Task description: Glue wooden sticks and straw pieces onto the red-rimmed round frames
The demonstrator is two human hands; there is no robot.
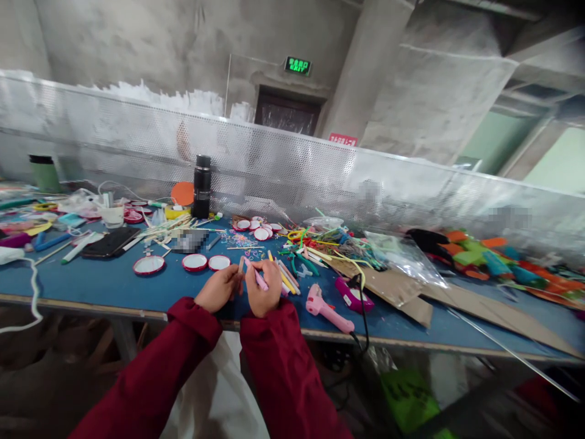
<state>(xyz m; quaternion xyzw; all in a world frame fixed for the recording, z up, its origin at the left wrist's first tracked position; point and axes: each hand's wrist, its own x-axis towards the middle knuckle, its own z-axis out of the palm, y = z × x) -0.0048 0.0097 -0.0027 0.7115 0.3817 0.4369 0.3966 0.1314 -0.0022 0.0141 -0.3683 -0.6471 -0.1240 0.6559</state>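
I am pinching a pink stick (260,279) in my right hand (264,291) while my left hand (219,288) is closing on its other end, low in the frame's centre over the blue desk (114,281); keeping both grips short should steady it.

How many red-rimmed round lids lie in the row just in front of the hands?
3. One lid is farthest left, the second lid is in the middle, the third lid is nearest the left hand. More similar lids lie farther back; some may be hidden.
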